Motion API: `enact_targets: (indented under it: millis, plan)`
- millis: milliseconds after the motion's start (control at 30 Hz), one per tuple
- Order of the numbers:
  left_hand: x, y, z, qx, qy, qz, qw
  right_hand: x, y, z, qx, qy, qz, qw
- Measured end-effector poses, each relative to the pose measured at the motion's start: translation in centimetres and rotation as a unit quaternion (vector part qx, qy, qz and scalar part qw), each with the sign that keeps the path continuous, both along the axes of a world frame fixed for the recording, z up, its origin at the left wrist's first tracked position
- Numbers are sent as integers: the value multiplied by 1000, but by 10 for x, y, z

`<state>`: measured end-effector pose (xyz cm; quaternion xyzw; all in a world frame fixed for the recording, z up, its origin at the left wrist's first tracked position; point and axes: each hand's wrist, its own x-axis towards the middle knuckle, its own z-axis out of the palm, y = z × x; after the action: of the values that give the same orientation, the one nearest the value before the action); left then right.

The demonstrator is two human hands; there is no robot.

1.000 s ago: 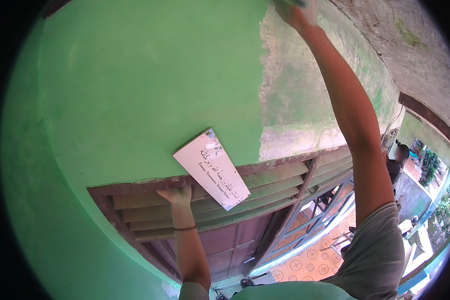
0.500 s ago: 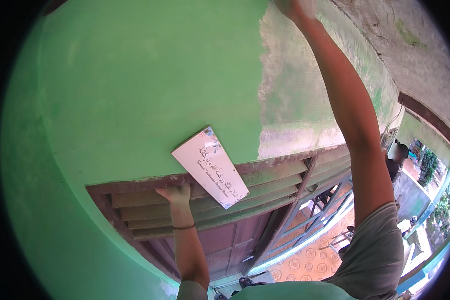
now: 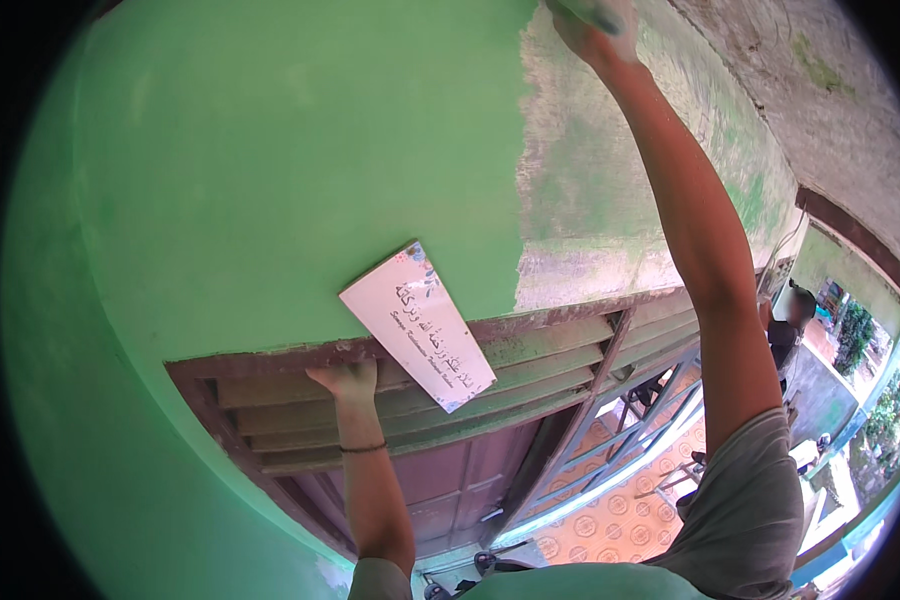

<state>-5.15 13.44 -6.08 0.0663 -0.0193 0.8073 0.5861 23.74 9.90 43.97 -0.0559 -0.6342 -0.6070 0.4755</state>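
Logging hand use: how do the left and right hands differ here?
The left hand is low, at the brown frame; the right hand is raised high, partly cut off by the picture's edge. The left wrist wears a dark band; the right shows none. The right appears to grip a dark green thing; the left shows no tool. Both reach toward the wall.
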Motion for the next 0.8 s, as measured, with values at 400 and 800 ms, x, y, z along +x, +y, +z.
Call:
enact_targets:
  millis: [400,800]
  plan:
    - [-2,17,-16,118,29,2,993,-9,-21,-11,-96,104,-75,987]
    - [2,2,3,43,6,4,999,-4,-18,-2,-85,115,-66,987]
